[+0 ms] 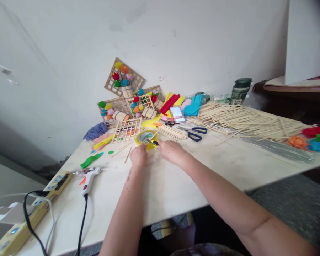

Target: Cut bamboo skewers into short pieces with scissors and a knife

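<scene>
Yellow ring (146, 137) sits mid-surface, just past both hands, w/ its far edge against a small stick lattice (127, 129). Can't tell if it's a tape roll or cut foam.

Left hand (138, 156) is down on the surface (176, 185), knuckles up, fingers curled at the ring's near-left edge. Its grip: can't tell, fingertips are hidden under the hand. Right hand (171, 150) comes in from the right, grip closed round a yellow-black cutter (152, 142), whose tip lies over the ring's near rim. Hands are close together, not touching.

Left of the hands: a thin stick (128, 155) lying loose, green foam scrap (90, 160), then a white glue gun (89, 175) w/ black cord running off the near edge, and a yellow power strip (29, 209) at the corner. Purple yarn (96, 131) further back.

Right of the ring: blue scissors (197, 133), flat and well apart from the right hand. Behind them a big pile of bamboo sticks (245, 119) spreads across the back right, w/ a wire bundle (277, 149) alongside. Paper flowers (313, 138), red, orange, blue and green, at the far right edge.

Against the wall: lattice frames (124, 81) dressed w/ coloured flowers, foam sheets (176, 103) and a green bottle (241, 90) standing upright.
</scene>
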The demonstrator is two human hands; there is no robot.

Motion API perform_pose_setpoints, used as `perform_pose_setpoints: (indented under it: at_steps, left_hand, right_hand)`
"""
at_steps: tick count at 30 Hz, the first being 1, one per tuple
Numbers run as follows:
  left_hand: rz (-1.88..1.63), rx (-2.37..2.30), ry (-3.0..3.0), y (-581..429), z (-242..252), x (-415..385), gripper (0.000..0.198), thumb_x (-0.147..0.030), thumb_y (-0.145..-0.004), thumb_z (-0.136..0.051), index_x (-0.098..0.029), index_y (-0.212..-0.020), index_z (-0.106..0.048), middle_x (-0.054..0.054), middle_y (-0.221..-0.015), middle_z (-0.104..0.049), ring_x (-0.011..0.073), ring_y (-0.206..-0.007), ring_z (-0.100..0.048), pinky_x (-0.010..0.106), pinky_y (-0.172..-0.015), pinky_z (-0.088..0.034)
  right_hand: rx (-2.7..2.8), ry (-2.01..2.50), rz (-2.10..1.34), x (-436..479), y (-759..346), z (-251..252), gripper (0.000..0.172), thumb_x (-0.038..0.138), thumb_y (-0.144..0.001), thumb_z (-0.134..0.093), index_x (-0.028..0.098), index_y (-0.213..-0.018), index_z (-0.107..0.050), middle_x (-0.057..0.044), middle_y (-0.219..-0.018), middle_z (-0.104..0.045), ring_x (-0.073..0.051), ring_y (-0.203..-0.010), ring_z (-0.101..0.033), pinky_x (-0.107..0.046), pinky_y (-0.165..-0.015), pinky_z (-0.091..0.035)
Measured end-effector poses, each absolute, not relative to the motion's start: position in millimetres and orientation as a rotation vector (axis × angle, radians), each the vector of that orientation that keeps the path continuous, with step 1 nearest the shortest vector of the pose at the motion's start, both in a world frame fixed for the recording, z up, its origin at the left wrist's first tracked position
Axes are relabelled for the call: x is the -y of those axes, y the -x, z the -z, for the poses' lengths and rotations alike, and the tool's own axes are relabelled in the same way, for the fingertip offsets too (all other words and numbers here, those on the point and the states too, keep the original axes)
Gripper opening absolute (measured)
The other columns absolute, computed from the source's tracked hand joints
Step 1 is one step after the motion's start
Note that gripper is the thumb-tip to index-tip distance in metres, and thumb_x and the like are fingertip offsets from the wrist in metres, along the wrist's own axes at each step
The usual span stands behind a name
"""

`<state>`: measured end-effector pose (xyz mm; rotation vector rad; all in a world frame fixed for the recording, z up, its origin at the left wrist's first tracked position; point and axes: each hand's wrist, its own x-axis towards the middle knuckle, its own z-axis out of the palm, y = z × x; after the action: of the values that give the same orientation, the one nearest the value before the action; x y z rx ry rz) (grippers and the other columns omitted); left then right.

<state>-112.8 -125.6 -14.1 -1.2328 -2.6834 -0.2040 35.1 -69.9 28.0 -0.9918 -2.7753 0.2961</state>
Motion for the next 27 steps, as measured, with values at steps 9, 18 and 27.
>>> perform_pose_setpoints:
  at_steps: [9,18,27]
  left_hand:
    - [0.146,2.643,1.267,114.7,11.6,126.1,0.04,-0.039,-0.086,-0.026,-0.023,-0.096,-0.061,0.009,-0.086,-0.065,0.0204,-0.083,-0.059,0.029,-0.068,-0.042]
    - [0.177,2.641,1.252,113.9,15.1,125.4,0.039,-0.038,-0.086,-0.026,-0.023,-0.097,-0.06,0.009,-0.084,-0.065,0.021,-0.082,-0.06,0.03,-0.067,-0.043]
    - [0.218,2.67,1.24,115.7,15.2,125.4,0.04,-0.038,-0.086,-0.025,-0.023,-0.095,-0.061,0.008,-0.085,-0.065,0.02,-0.081,-0.06,0.029,-0.067,-0.043]
  right_hand:
    - [2.779,0.981,-0.239,73.2,-37.0,-31.0,0.032,0.028,-0.084,-0.036,0.016,-0.109,-0.051,-0.012,-0.089,-0.064,-0.023,-0.083,-0.06,-0.031,-0.065,-0.044]
    - [2.765,1.023,-0.347,69.0,-21.0,-30.2,0.031,0.029,-0.085,-0.034,0.018,-0.108,-0.051,-0.011,-0.092,-0.063,-0.023,-0.086,-0.059,-0.031,-0.068,-0.043]
    - [2.805,0.957,-0.238,71.8,-44.6,-33.2,0.035,0.03,-0.087,-0.027,0.016,-0.107,-0.052,-0.013,-0.089,-0.064,-0.025,-0.084,-0.06,-0.032,-0.065,-0.043]
